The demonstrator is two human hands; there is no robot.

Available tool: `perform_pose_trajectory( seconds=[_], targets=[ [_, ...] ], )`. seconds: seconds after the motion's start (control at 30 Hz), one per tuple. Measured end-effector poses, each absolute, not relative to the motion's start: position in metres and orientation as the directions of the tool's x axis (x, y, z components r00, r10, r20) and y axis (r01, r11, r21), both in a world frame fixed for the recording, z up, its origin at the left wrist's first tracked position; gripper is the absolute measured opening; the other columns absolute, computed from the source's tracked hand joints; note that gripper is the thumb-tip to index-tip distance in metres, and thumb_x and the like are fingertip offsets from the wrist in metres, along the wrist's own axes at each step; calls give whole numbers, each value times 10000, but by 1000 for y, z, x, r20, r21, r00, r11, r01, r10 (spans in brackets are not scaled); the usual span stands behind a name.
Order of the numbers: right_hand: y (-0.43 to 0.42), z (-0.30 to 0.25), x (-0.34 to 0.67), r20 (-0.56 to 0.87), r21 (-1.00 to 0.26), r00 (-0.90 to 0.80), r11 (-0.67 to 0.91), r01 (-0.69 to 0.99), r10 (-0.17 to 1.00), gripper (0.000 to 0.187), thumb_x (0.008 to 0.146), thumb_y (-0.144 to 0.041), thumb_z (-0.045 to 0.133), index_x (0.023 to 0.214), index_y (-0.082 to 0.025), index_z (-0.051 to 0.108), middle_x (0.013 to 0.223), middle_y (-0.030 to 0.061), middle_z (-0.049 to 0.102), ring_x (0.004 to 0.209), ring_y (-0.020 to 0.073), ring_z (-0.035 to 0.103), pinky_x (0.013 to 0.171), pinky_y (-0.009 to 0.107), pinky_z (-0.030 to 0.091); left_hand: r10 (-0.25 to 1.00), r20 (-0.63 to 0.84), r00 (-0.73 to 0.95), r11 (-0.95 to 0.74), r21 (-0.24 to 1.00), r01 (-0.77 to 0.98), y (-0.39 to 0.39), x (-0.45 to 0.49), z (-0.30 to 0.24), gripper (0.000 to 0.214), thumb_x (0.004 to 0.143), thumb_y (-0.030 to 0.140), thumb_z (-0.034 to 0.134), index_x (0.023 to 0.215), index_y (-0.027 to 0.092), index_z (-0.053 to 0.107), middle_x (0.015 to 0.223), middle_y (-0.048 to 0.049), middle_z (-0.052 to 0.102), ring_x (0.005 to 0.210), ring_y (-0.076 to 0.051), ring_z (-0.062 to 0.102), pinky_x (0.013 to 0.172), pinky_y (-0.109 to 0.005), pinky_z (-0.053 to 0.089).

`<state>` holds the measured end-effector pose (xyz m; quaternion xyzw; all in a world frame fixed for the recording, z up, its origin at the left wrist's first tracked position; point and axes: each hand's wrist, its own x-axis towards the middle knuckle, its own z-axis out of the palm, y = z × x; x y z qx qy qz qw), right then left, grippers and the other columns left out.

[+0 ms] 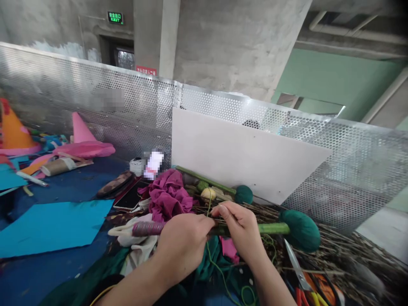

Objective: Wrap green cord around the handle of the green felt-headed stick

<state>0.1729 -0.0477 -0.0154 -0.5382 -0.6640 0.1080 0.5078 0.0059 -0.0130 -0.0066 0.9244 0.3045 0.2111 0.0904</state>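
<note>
The left hand (186, 238), at the centre of the lower half, is closed around a stick (274, 228). The right hand (240, 225), just beside it, has its fingers bent over the same stick; its fingertips are partly hidden, so I cannot tell whether they grip the stick, the thread (218, 267) or both. The stick lies almost level across the lower middle of the frame. Its left end carries a purple wrapping (148, 228), and its green right end meets a dark green ball (300, 230). The thread shows above and below the hands, and it makes loops near the bottom edge. Right behind the hands are a small yellow ball (208, 194) and a second green ball (244, 195); to their left is a heap of purple cloth (170, 195). At the lower right, scissors (296, 265) lie near many thin twigs (344, 250). A blue sheet (54, 227) is at the lower left, and a pink hat (83, 136) stands above it. A white board (236, 153) leans on the metal mesh (366, 161) at the back.
</note>
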Motion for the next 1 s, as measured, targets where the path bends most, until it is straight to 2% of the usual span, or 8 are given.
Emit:
perform_pose_trajectory(
  seconds=[0.2, 0.33, 0.43, 0.57, 0.67, 0.77, 0.93, 1.0],
  targets=[
    [-47, -17, 176, 459, -747, 117, 311, 587, 881, 366, 947, -378, 479, 735, -180, 702, 726, 28, 684, 720, 168, 632, 688, 247, 463, 442, 463, 769, -888, 100, 449, -12, 5, -17, 364, 862, 95, 435, 1159, 237, 591, 857, -24, 715, 737, -216, 645, 617, -305, 446],
    [-47, -15, 173, 449, -743, 106, 305, 595, 887, 349, 940, -350, 484, 719, -189, 702, 706, 23, 682, 680, 160, 623, 652, 243, 456, 393, 507, 767, -901, 48, 430, -11, 6, -20, 337, 850, 84, 446, 1100, 227, 621, 873, -25, 716, 746, -226, 642, 607, -323, 449],
    [-49, -7, 174, 474, -771, 105, 354, 530, 874, 331, 914, -305, 514, 651, -186, 677, 756, 37, 690, 765, 175, 647, 700, 248, 475, 402, 513, 759, -899, 63, 433, -8, 5, -20, 334, 811, 54, 462, 1030, 212, 659, 870, -33, 727, 752, -217, 652, 617, -310, 460],
    [-60, 9, 193, 427, -836, 176, 313, 451, 887, 347, 873, -338, 560, 576, -177, 639, 817, 65, 700, 870, 204, 649, 773, 280, 478, 481, 498, 721, -869, 160, 469, 0, 0, -16, 363, 794, 64, 498, 1043, 242, 694, 930, -31, 748, 809, -211, 677, 692, -300, 494],
    [-77, 17, 226, 300, -885, 207, 191, 424, 931, 385, 865, -441, 579, 594, -172, 631, 631, 30, 643, 610, 154, 599, 627, 265, 459, 573, 452, 684, -819, 276, 504, 8, -8, -9, 346, 796, 115, 544, 1060, 260, 716, 1000, -32, 755, 889, -221, 688, 779, -316, 505],
    [-96, 18, 269, 191, -925, 313, 64, 375, 930, 404, 783, -523, 659, 618, -156, 639, 677, 43, 649, 405, 76, 438, 425, 231, 331, 659, 390, 643, -751, 389, 534, 17, -17, 1, 355, 781, 132, 570, 1065, 272, 731, 1041, -23, 754, 965, -233, 683, 866, -333, 485],
    [-112, 12, 327, 248, -940, 631, 25, 340, 735, 396, 616, -549, 766, 628, -158, 706, 763, 101, 686, 398, 77, 386, 357, 243, 294, 745, 273, 608, -641, 545, 541, 28, -32, 15, 326, 734, 182, 609, 995, 303, 763, 999, 5, 765, 937, -226, 682, 831, -281, 458],
    [-111, 8, 337, 240, -950, 696, 19, 310, 677, 374, 586, -534, 778, 639, -168, 719, 665, 83, 657, 393, 89, 372, 335, 242, 261, 767, 219, 603, -579, 641, 504, 32, -37, 17, 301, 698, 203, 634, 943, 304, 778, 929, 14, 773, 891, -226, 682, 783, -260, 450]
  ],
)
